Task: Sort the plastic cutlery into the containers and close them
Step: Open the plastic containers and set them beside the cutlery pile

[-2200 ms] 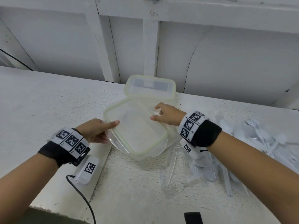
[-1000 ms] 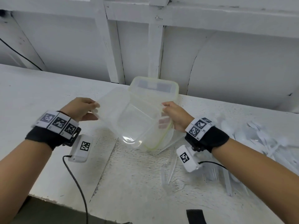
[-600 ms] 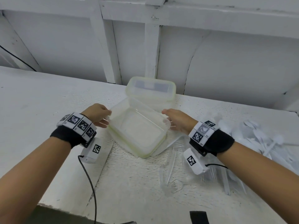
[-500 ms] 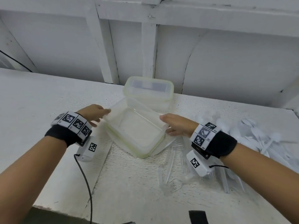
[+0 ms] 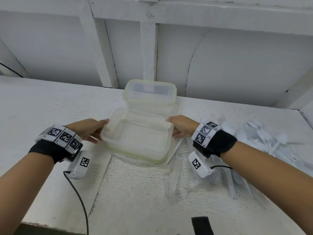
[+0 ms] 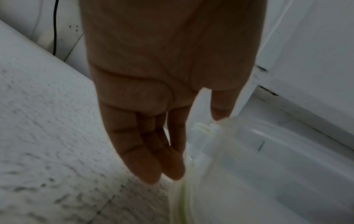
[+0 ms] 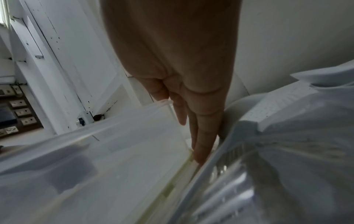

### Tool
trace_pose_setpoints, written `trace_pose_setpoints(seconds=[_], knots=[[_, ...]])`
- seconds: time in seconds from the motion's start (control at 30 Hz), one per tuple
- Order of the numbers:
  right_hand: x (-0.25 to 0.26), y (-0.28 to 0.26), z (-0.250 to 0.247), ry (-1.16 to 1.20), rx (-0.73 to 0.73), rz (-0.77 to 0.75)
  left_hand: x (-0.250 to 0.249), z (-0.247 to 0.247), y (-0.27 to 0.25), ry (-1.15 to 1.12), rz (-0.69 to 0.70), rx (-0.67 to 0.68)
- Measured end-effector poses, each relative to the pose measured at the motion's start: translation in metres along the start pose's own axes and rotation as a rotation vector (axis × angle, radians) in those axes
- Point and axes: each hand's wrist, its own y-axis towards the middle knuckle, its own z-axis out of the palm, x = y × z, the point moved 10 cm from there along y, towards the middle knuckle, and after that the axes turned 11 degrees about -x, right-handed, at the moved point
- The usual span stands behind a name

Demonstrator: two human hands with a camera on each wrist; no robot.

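Observation:
A clear open container stands flat on its green-rimmed lid in the middle of the white table. My left hand lies against its left wall, fingers straight and thumb at the rim. In the left wrist view the left hand's fingers point down beside the container. My right hand lies along the right wall the same way. In the right wrist view its fingers reach the lid's edge. White plastic cutlery is heaped at the right, and clear forks lie nearer.
A second container, closed with its lid on, stands just behind the open one against the white wall. A black cable runs off the table's front edge at the left. A black strap lies at the front edge.
The container was lifted and tilted between both hands, its lid came off, and it now stands level on the lid. Both hands have settled at its sides.

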Motion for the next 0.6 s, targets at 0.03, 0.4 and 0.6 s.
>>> trace_pose_setpoints(seconds=[0.03, 0.4, 0.6], knots=[[0.0, 0.002, -0.001, 0.006, -0.006, 0.006, 0.003, 0.002, -0.001, 0.016, -0.006, 0.019], [0.021, 0.024, -0.039, 0.045, 0.048, 0.011, -0.017, -0.032, 0.023, 0.062, -0.04, -0.087], [0.065, 0.063, -0.085, 0.111, -0.116, -0.024, -0.093, -0.043, 0.068, -0.111, 0.051, -0.185]])
